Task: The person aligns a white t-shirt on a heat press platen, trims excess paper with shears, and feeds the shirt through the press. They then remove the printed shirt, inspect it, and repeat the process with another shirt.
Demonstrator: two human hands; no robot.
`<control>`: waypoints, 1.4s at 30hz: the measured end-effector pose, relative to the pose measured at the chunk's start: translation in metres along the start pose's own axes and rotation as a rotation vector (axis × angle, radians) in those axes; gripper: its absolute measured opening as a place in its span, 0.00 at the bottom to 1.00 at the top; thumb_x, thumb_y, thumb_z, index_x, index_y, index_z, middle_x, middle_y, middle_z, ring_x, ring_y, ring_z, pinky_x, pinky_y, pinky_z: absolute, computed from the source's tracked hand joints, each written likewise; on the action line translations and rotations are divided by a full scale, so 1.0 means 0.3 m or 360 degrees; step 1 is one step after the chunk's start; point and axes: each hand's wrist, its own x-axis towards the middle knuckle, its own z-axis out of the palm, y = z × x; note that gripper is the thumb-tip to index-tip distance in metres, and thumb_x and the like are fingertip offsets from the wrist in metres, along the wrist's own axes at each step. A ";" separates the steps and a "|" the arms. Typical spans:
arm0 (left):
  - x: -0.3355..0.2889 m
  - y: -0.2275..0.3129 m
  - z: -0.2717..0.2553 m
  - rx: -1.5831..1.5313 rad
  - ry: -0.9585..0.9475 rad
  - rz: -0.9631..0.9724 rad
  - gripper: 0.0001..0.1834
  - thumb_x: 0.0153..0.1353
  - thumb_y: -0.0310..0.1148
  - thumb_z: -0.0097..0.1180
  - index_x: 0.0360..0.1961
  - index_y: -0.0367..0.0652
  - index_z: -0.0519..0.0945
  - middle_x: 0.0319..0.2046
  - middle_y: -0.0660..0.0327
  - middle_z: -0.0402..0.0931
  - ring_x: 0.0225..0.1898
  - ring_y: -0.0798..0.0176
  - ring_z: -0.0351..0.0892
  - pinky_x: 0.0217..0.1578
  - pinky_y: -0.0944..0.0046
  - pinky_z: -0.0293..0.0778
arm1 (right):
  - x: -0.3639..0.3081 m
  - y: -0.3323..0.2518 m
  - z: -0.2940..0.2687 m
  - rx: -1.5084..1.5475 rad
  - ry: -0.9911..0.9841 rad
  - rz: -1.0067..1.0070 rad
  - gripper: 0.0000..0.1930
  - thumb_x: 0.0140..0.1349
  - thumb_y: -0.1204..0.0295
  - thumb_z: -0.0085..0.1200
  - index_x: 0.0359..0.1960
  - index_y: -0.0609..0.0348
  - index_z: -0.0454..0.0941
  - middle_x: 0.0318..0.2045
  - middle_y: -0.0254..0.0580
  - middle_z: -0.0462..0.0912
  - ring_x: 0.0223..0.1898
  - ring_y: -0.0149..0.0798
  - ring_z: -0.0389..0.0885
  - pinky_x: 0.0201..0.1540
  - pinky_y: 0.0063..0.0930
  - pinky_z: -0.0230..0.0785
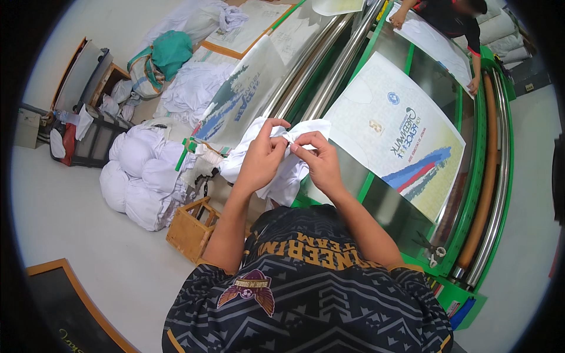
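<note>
A crumpled white cloth (287, 183) hangs from my two hands in front of my body. My left hand (263, 154) pinches its upper middle, index finger curled over and thumb pressed in. Close beside it, my right hand (318, 157) has thumb and fingertips closed on the same cloth. The fingertips of both hands almost meet, and the detail between them is too small to make out. Just right of my hands, a white printed sheet (368, 115) with blue, red and green artwork lies on the green-framed machine bed (366, 187).
Metal rollers (318, 76) run behind my hands. A co-worker (459, 26) holds another white sheet (426, 38) at the far right. Scissors (436, 253) lie at the machine's near corner. Bundled white cloth (144, 170) and a wooden stool (191, 229) stand left.
</note>
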 end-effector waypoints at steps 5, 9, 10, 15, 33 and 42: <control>-0.016 -0.001 -0.041 -0.0033 0.0016 -0.0008 0.16 0.78 0.25 0.58 0.64 0.38 0.76 0.32 0.66 0.86 0.35 0.77 0.78 0.39 0.72 0.73 | -0.017 -0.035 0.003 -0.0083 -0.0050 0.0003 0.10 0.78 0.68 0.68 0.48 0.63 0.91 0.51 0.36 0.86 0.48 0.28 0.83 0.49 0.25 0.74; -0.040 -0.018 -0.026 -0.0391 0.0031 -0.0011 0.15 0.78 0.28 0.65 0.60 0.37 0.78 0.36 0.65 0.89 0.40 0.75 0.82 0.43 0.73 0.76 | -0.016 -0.027 0.003 -0.0129 -0.0081 -0.0023 0.10 0.80 0.68 0.66 0.48 0.63 0.90 0.51 0.37 0.86 0.49 0.30 0.83 0.51 0.27 0.75; -0.041 -0.044 -0.026 -0.0403 -0.0003 -0.0014 0.14 0.78 0.29 0.66 0.58 0.36 0.80 0.36 0.64 0.89 0.41 0.75 0.83 0.44 0.72 0.76 | -0.020 -0.018 0.002 -0.0098 -0.0073 -0.0007 0.10 0.80 0.68 0.66 0.48 0.63 0.90 0.51 0.37 0.86 0.49 0.30 0.83 0.51 0.27 0.75; -0.053 -0.072 -0.011 -0.0134 -0.0015 -0.0030 0.09 0.76 0.30 0.69 0.46 0.34 0.87 0.37 0.63 0.89 0.42 0.74 0.84 0.46 0.68 0.78 | -0.030 0.023 0.000 -0.0129 -0.0017 -0.0027 0.10 0.82 0.67 0.63 0.50 0.62 0.88 0.50 0.35 0.87 0.49 0.29 0.83 0.52 0.28 0.75; -0.042 -0.113 -0.044 -0.0490 0.0036 -0.0024 0.06 0.76 0.29 0.71 0.47 0.37 0.90 0.38 0.64 0.90 0.42 0.72 0.85 0.47 0.68 0.78 | -0.024 0.041 -0.036 0.0287 -0.0169 0.0175 0.11 0.86 0.64 0.61 0.53 0.59 0.85 0.48 0.33 0.88 0.50 0.28 0.84 0.58 0.34 0.80; -0.142 -0.082 -0.437 -0.1924 0.0074 0.0677 0.25 0.89 0.41 0.51 0.75 0.37 0.76 0.74 0.48 0.80 0.76 0.48 0.77 0.80 0.40 0.68 | -0.180 -0.216 -0.320 0.1073 -0.0736 0.0024 0.11 0.83 0.68 0.61 0.57 0.60 0.82 0.61 0.53 0.84 0.63 0.42 0.82 0.66 0.45 0.76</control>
